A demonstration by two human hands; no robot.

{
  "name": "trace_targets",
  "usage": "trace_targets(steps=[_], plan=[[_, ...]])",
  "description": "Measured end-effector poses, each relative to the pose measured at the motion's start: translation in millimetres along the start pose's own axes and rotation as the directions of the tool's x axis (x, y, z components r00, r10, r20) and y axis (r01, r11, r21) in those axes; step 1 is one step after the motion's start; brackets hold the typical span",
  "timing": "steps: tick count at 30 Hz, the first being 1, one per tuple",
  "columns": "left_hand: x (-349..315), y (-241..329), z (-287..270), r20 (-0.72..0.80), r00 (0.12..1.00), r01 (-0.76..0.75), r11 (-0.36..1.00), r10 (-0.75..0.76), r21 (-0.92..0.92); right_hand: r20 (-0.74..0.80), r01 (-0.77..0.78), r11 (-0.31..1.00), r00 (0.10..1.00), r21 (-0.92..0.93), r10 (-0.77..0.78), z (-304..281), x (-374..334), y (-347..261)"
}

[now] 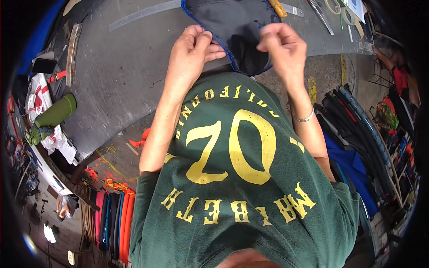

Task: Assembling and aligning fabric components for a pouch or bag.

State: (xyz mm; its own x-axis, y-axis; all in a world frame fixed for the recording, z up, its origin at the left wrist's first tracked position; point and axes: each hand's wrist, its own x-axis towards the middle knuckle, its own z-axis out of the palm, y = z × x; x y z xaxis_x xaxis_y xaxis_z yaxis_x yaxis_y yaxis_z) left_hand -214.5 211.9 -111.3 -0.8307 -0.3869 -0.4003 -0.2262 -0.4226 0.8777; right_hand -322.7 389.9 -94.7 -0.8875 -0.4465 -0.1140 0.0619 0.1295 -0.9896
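- The person's left hand (190, 51) pinches the near-left edge of a dark panel (237, 27) between thumb and forefinger, its other fingers lying along the blue binding (232, 59).
- The right hand (286, 47) is curled above the panel's right side, fingertips drawn together; whether anything is caught in them cannot be told (that hand is a little blurred).
- The panel sits between the two hands, at the worktop's (116, 67) near edge, directly before the person's green shirt (232, 143).
- Its long axis seems to run away from the body, leaning slightly leftward at the far side; the rounded, narrower end points toward the person, and the far end is cut off by the picture's top.
- The step in hand looks like working along the bound edge; a next move would seem to call for a steady left pinch and fine right fingertips, with the cloth kept flat.
- Just beyond the panel's right side lie a yellow-brown rod (277, 8) and a metal ruler (295, 10).
- Farther right are a cutter (321, 17) and tape rolls (347, 16); well to the left, a wooden strip (73, 53).
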Motion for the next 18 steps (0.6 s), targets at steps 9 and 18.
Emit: trace_targets(steps=[9, 18], plan=[[5.6, 6.9, -7.8, 0.066, 0.983, 0.182, 0.963, -0.172, -0.199, 0.279, 0.143, 0.934, 0.959, -0.328, -0.049, 2.5, -17.6, 12.8], [0.2, 8.3, 1.6, 0.049, 0.994, 0.091, 0.992, -0.096, 0.09, 0.299, 0.22, 0.911, 0.947, -0.348, -0.115, 15.9, -15.8, 17.2]])
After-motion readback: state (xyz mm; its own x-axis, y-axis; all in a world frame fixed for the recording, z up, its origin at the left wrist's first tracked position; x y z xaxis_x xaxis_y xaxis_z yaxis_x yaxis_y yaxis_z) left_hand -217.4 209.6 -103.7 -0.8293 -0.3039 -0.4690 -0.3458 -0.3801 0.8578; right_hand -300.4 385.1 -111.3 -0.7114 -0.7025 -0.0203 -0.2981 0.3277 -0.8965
